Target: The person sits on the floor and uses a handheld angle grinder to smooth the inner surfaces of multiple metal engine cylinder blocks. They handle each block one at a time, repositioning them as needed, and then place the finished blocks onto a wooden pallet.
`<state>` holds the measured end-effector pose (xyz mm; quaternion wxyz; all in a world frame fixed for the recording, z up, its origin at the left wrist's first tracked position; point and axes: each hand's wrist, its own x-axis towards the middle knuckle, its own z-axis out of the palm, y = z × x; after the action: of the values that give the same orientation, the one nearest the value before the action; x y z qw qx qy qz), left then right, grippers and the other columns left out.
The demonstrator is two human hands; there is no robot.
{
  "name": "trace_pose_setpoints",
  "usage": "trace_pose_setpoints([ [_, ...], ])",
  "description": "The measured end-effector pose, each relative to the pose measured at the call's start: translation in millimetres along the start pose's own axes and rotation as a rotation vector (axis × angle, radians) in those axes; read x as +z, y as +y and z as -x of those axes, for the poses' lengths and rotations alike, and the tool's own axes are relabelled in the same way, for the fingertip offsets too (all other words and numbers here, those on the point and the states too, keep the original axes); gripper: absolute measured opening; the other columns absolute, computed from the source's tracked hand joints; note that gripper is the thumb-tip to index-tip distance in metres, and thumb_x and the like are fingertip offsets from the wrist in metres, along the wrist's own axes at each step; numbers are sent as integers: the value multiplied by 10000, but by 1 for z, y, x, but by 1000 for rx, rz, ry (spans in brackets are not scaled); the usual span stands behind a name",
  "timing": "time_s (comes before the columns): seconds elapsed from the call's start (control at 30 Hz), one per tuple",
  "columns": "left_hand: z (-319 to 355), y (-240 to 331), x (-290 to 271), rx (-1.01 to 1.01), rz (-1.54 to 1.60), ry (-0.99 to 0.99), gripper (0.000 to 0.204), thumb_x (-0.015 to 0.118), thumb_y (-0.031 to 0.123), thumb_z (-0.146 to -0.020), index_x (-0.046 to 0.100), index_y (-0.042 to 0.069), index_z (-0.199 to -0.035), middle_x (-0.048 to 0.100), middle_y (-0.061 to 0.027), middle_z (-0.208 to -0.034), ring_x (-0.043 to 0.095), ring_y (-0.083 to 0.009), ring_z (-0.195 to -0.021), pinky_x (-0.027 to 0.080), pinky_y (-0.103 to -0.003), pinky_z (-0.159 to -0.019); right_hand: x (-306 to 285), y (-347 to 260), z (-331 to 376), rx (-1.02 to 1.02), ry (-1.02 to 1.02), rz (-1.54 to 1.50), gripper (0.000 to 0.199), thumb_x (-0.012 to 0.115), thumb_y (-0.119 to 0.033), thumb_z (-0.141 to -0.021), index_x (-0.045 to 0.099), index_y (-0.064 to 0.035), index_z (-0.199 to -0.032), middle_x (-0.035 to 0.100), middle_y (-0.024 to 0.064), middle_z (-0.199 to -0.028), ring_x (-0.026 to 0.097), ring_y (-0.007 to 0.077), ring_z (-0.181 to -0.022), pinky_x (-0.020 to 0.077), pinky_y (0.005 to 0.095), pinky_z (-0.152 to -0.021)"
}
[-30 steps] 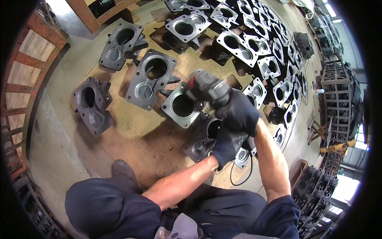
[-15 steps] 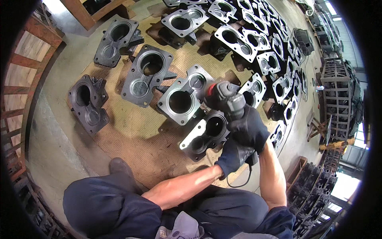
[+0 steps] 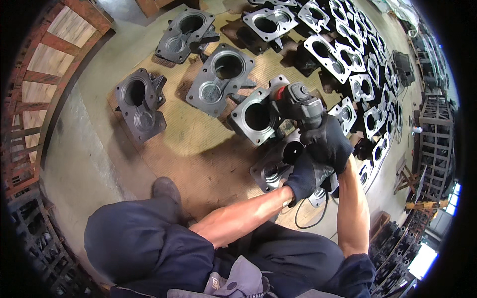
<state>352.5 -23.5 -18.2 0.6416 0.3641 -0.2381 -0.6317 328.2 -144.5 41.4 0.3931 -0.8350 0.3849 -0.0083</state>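
Observation:
Both of my hands wear dark gloves and are closed on a black angle grinder [image 3: 303, 105] with a red ring near its head. My right hand [image 3: 332, 142] wraps the body just behind the head. Lower down, my left hand [image 3: 305, 178] grips the rear part. The grinder's head lies over the far right end of a grey metal casting [image 3: 241, 115] with bolt holes, covering its smaller recess; the large round bore stays visible. Whether the disc touches the metal is hidden. A second casting [image 3: 263, 176] sits beneath and beside my gloves, partly covered by them.
Several similar castings [image 3: 218, 79] stand on brown sheeting [image 3: 184, 161], with many bright-faced ones crowded at the far right. The grinder's black cord [image 3: 312, 227] loops below my hands. A rust-coloured rack [image 3: 49, 42] stands at left. My shoe [image 3: 166, 190] rests by the sheeting's near edge.
The view has turned, so the castings sit farther right in the picture. The grinder's head has shifted across the casting and now covers its smaller recess. Both hands keep their hold.

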Motion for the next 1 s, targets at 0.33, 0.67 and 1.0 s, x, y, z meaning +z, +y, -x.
trace_pose_setpoints([
  [0.33, 47, -37, -17, 2, 282, 149, 312, 558, 99, -990, 521, 33, -1293, 593, -63, -1211, 578, -164, -1123, 444, -269, -1003, 22, -89, -8, 311, -234, -15, 497, 760, -179, -655, 665, 21, -1100, 723, 223, -924, 716, 347, -885, 542, 366, -819],
  [0.67, 42, -13, -11, -44, 385, 249, 356, 700, 20, -876, 570, -15, -1206, 637, -83, -1098, 592, -149, -1032, 508, -316, -896, 24, -81, -7, 275, -167, -82, 445, 754, -161, -676, 672, 13, -1078, 725, 201, -881, 724, 297, -842, 551, 354, -789],
  [1.0, 62, 7, 3, -237, 1214, 418, 307, 676, -4, -890, 580, 12, -1181, 617, -44, -1084, 595, -161, -1012, 506, -315, -893, 33, -83, 5, 327, -272, 64, 494, 774, -200, -654, 682, -2, -1097, 728, 216, -942, 706, 381, -936, 542, 397, -845],
])
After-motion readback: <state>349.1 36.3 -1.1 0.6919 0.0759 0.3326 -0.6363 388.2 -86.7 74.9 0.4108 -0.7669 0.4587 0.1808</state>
